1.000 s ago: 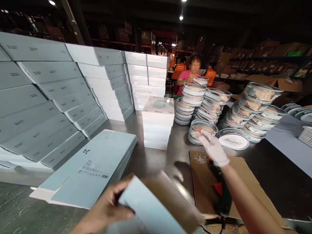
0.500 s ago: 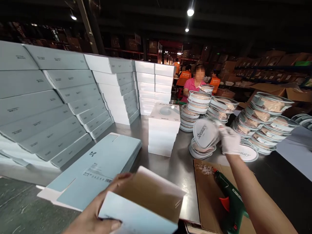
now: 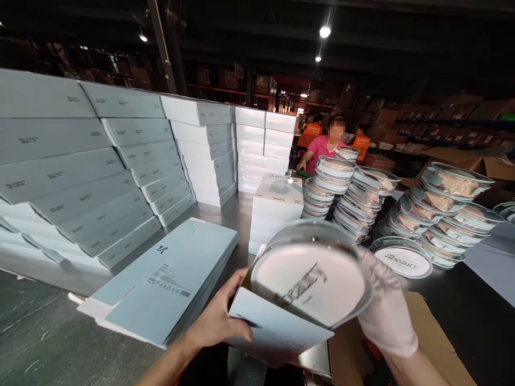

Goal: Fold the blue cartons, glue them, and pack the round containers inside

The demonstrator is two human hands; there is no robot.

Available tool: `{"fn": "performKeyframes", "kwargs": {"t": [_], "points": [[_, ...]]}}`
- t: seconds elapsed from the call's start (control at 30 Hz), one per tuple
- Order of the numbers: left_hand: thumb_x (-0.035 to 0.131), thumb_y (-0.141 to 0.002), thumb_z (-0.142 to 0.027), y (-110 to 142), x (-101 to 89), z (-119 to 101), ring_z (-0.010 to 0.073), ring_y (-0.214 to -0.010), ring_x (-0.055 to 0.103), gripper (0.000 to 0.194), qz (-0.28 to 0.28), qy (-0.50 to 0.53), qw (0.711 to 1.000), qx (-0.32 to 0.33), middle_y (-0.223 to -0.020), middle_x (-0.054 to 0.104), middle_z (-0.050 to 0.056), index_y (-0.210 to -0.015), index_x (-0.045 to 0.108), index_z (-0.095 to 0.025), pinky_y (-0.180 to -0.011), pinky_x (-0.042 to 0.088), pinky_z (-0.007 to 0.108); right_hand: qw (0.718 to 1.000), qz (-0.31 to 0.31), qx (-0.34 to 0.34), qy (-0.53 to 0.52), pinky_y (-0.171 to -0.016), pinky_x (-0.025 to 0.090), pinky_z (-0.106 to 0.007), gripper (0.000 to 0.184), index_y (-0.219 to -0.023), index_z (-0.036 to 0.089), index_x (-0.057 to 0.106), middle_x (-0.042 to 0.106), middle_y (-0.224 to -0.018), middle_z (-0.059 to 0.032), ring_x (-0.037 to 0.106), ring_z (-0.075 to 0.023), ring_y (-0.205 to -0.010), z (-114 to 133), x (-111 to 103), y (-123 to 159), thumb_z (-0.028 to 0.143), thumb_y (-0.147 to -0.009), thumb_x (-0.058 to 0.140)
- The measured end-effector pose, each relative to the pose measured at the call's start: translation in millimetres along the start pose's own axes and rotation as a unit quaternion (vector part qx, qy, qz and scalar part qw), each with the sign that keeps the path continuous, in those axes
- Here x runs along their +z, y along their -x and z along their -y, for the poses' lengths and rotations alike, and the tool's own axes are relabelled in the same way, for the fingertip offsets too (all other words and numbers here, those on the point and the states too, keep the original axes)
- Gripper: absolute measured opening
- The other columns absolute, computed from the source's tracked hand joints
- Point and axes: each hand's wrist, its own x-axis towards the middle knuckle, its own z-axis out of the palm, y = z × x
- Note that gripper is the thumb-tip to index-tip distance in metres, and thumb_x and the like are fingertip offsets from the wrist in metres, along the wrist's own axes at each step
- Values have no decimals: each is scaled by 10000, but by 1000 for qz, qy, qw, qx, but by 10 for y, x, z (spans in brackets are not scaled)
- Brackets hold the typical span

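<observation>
My bare left hand (image 3: 223,316) grips the left side of a pale blue box (image 3: 277,327), its thumb on the near face and its fingers behind. In my white-gloved right hand (image 3: 386,300) is a round clear container (image 3: 314,279) with a white label bearing dark lettering. The container is tilted over the box's open top, its lower edge partly behind the near wall. Left of the box lies a stack of flat pale blue cartons (image 3: 173,279). Another round container (image 3: 402,260) lies on the table beyond my right hand.
Stacked closed boxes (image 3: 132,139) line the left side. A smaller box stack (image 3: 277,209) stands mid-table, with piles of round containers (image 3: 438,209) to the right. A cardboard sheet (image 3: 430,338) lies under my right forearm. A person in pink (image 3: 324,147) is across the table.
My right hand has brought the round container from the table pile toward me, over the box. My left hand, still on the box, has shifted right and tilted it.
</observation>
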Motion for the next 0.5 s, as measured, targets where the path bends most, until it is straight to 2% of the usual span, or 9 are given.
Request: {"fn": "performKeyframes", "kwargs": {"t": [0.07, 0.13, 0.2, 0.23, 0.3, 0.37, 0.43, 0.5], "points": [[843, -504, -833, 63, 46, 66, 407, -1202, 629, 1113, -27, 6, 1000, 11, -1257, 703, 110, -1396, 578, -222, -1070, 497, 484, 1000, 11, -22, 4, -1005, 597, -397, 243, -1084, 315, 799, 801, -1180, -38, 749, -264, -1122, -132, 53, 296, 449, -889, 741], [820, -532, -846, 138, 78, 161, 427, -1233, 620, 1141, -51, 6, 998, 24, -1327, 672, 137, -1443, 542, -218, -1074, 506, 510, 999, -10, -49, -7, -1174, 456, -384, 287, -1206, 368, 727, 691, -1403, 1, 612, -234, -1348, -337, 98, 593, 413, -923, 725], [793, -583, -845, 209, 83, 277, 451, -1302, 576, 1145, -77, -2, 996, 43, -1448, 583, 181, -1490, 493, -214, -1102, 484, 554, 997, -12, -68, -29, -1224, 388, -387, 377, -1337, 393, 614, 565, -1548, 6, 501, -228, -1455, -540, 159, 839, 448, -967, 662], [783, -613, -836, 239, 75, 333, 461, -1352, 532, 1117, -88, -8, 995, 56, -1500, 527, 194, -1495, 489, -217, -1131, 451, 578, 997, 14, -72, -30, -1230, 380, -401, 438, -1404, 387, 559, 490, -1612, -7, 443, -246, -1497, -619, 199, 931, 497, -984, 617], [812, -646, -779, 279, 46, 418, 471, -1432, 442, 970, -97, -24, 991, 88, -1550, 459, 186, -1412, 576, -233, -1185, 370, 606, 994, 84, -76, 3, -1230, 379, -454, 559, -1501, 352, 494, 320, -1707, -36, 326, -309, -1555, -711, 300, 1049, 591, -996, 529], [851, -657, -718, 295, 22, 440, 466, -1451, 417, 760, -89, -38, 988, 124, -1562, 438, 150, -1240, 692, -256, -1194, 355, 599, 990, 108, -77, 44, -1168, 463, -460, 524, -1444, 339, 589, 255, -1731, -22, 364, -352, -1532, -723, 418, 1098, 610, -1012, 465], [764, -738, -749, 300, 33, 398, 451, -1438, 434, 609, -77, -61, 982, 164, -1573, 422, 125, -1107, 742, -265, -1168, 392, 576, 993, 74, -63, 60, -1048, 566, -433, 471, -1343, 321, 683, 366, -1684, -36, 532, -358, -1419, -682, 551, 1121, 575, -1026, 445], [577, -909, -727, 310, 93, 317, 412, -1429, 453, 518, -84, -96, 975, 184, -1560, 438, 119, -1103, 727, -271, -1151, 410, 549, 998, 11, 14, 58, -963, 610, -400, 470, -1423, 299, 620, 511, -1590, -73, 650, -325, -1291, -624, 700, 1152, 513, -1042, 445]]}}
